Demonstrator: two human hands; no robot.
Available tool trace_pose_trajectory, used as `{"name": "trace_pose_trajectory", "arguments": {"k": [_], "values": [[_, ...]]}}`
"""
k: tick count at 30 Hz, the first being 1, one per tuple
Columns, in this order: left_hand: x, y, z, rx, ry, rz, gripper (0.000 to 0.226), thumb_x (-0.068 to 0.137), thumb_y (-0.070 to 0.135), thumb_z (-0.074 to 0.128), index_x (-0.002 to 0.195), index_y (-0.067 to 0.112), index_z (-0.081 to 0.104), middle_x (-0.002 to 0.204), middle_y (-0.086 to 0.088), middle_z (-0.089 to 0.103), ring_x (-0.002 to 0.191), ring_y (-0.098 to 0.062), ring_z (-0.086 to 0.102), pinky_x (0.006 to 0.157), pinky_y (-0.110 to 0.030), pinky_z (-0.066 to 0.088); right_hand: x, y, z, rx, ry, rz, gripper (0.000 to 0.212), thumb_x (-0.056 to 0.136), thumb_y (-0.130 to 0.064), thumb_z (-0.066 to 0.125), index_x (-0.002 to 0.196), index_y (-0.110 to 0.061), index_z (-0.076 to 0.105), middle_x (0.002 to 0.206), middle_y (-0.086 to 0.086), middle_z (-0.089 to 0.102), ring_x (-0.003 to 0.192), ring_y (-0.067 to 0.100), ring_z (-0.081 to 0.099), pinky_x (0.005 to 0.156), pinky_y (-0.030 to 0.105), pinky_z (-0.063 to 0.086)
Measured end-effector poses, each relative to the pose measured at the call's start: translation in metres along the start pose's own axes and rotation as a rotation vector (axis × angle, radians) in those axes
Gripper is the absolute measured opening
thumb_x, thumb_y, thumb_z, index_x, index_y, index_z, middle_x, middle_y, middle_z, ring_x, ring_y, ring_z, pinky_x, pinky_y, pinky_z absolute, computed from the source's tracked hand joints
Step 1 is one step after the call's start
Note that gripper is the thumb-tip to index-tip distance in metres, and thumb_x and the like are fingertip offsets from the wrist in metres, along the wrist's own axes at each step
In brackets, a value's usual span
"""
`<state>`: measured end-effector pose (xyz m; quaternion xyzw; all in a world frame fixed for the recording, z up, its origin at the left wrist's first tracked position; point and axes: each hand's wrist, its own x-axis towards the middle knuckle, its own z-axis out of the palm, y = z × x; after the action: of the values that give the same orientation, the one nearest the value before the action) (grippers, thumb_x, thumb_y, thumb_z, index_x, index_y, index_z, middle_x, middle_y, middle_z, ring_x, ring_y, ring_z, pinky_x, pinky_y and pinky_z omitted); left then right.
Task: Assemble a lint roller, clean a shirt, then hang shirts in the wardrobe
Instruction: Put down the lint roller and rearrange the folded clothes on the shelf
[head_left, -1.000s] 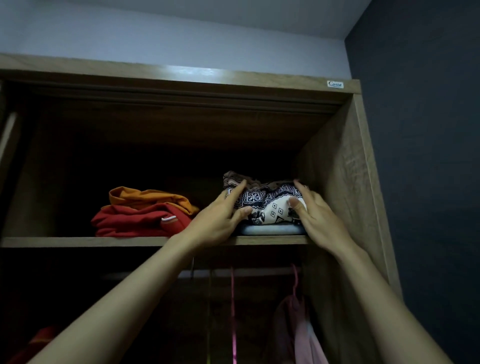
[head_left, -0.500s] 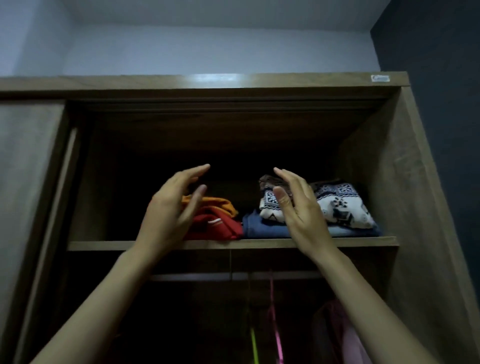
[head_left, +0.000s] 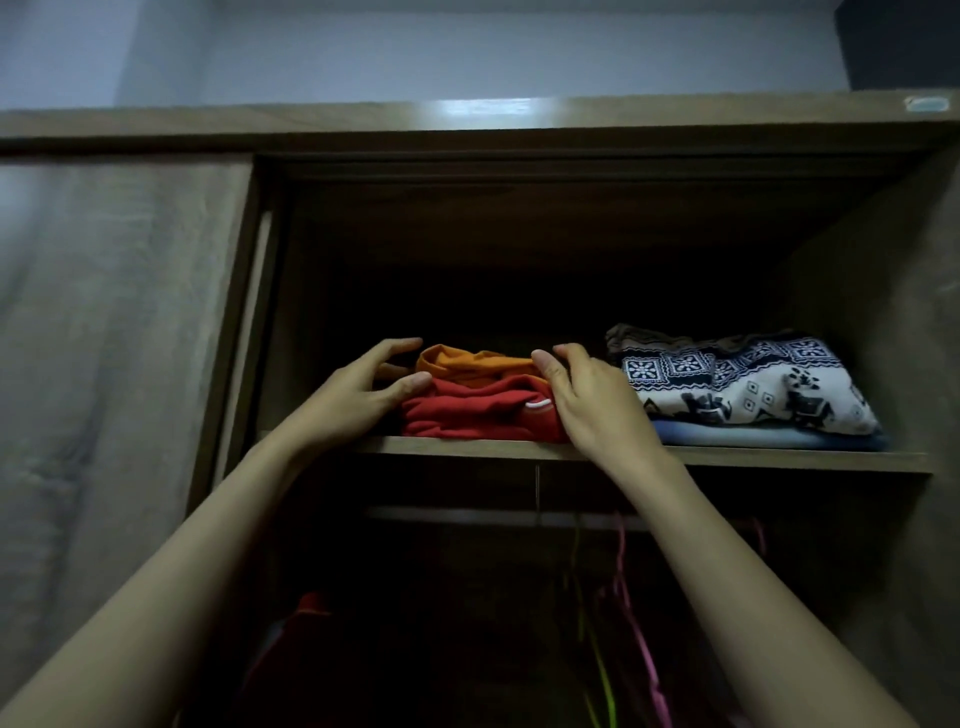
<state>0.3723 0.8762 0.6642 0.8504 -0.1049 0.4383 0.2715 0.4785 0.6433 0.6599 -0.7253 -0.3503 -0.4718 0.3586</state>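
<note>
Red and orange folded shirts (head_left: 478, 410) sit stacked on the wooden wardrobe shelf (head_left: 779, 460), left hand (head_left: 358, 400) pressing straight-fingered, right hand (head_left: 592, 410) curled round them; a navy-and-white patterned folded garment (head_left: 743, 389) lies just beside.

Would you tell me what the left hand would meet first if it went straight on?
Most likely the folded orange garment atop the red garment; the left hand lies right beside it, though depth is unclear.

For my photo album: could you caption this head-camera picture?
Left hand and right hand touch a red-and-orange clothes pile on the wardrobe shelf, beside a patterned pile.
</note>
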Motion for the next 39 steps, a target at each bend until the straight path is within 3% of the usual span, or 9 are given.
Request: {"name": "trace_pose_trajectory", "arguments": {"k": [4,7,9,13,20,23,26,32,39], "values": [[0.013,0.002,0.002,-0.078,0.065,0.003,0.052,0.09,0.052,0.051,0.138,0.033,0.044,0.121,0.002,0.06,0.104,-0.007,0.062,0.093,-0.029,0.052,0.009,-0.006,-0.001,-0.045,-0.069,0.069,0.06,0.096,-0.058,0.026,0.129,-0.012,0.049,0.111,0.021,0.064,0.109,0.037,0.057,0.09,0.042,0.046],[0.02,0.003,0.005,-0.128,-0.007,0.011,0.053,0.087,0.053,0.056,0.136,0.035,0.046,0.122,0.002,0.06,0.106,-0.009,0.062,0.093,-0.03,0.053,0.012,-0.01,0.0,-0.045,-0.156,0.104,0.06,0.096,-0.059,0.024,0.136,-0.019,0.044,0.122,0.02,0.06,0.118,0.037,0.052,0.092,0.039,0.04],[0.022,0.002,0.007,-0.158,-0.055,0.03,0.054,0.083,0.053,0.06,0.133,0.035,0.05,0.122,0.003,0.061,0.11,-0.01,0.062,0.094,-0.032,0.053,0.013,-0.011,0.002,-0.006,-0.197,0.1,0.059,0.096,-0.059,0.024,0.139,-0.023,0.041,0.129,0.017,0.057,0.123,0.034,0.049,0.093,0.036,0.038],[0.025,0.005,0.009,-0.207,-0.111,0.092,0.043,0.087,0.039,0.063,0.129,0.031,0.056,0.118,0.01,0.063,0.112,-0.004,0.059,0.086,-0.02,0.053,0.015,-0.009,0.003,0.139,-0.233,0.052,0.051,0.097,-0.054,0.029,0.138,-0.027,0.045,0.133,0.003,0.057,0.124,0.02,0.05,0.086,0.026,0.033],[0.036,0.005,0.01,-0.155,-0.118,0.123,0.019,0.094,0.021,0.057,0.112,0.019,0.062,0.112,-0.002,0.064,0.107,-0.013,0.061,0.091,-0.03,0.051,0.02,-0.004,0.011,0.333,-0.122,-0.004,0.027,0.094,-0.032,0.055,0.114,-0.019,0.069,0.108,-0.006,0.07,0.107,0.008,0.061,0.089,0.02,0.042],[0.038,0.009,0.013,-0.2,-0.082,0.118,0.013,0.095,0.015,0.056,0.106,0.011,0.062,0.099,-0.005,0.065,0.091,-0.011,0.063,0.081,-0.024,0.053,0.023,-0.002,0.014,0.375,-0.084,-0.006,0.019,0.092,-0.027,0.06,0.102,-0.018,0.074,0.094,-0.009,0.073,0.096,0.006,0.065,0.091,0.028,0.048],[0.039,0.014,0.014,-0.247,-0.03,0.099,0.017,0.096,0.012,0.054,0.111,0.007,0.06,0.097,-0.005,0.064,0.089,-0.012,0.062,0.076,-0.02,0.052,0.025,-0.002,0.013,0.383,-0.038,-0.014,0.017,0.092,-0.026,0.06,0.096,-0.018,0.075,0.088,-0.011,0.073,0.091,0.002,0.066,0.087,0.026,0.049],[0.041,0.029,0.008,-0.336,0.09,0.147,0.015,0.097,0.012,0.051,0.11,0.008,0.058,0.097,-0.006,0.062,0.089,-0.013,0.061,0.078,-0.021,0.052,0.029,-0.016,0.0,0.458,0.08,-0.067,0.018,0.094,-0.023,0.058,0.098,-0.017,0.075,0.086,-0.01,0.073,0.087,-0.001,0.066,0.078,0.02,0.049],[0.011,0.045,-0.002,-0.388,0.098,0.277,0.022,0.094,0.025,0.055,0.113,0.014,0.059,0.106,-0.003,0.067,0.096,-0.011,0.067,0.082,-0.022,0.055,0.008,-0.035,-0.019,0.556,0.175,-0.106,0.029,0.092,-0.036,0.056,0.111,-0.019,0.07,0.101,-0.009,0.071,0.099,-0.001,0.064,0.087,0.023,0.052]]}}
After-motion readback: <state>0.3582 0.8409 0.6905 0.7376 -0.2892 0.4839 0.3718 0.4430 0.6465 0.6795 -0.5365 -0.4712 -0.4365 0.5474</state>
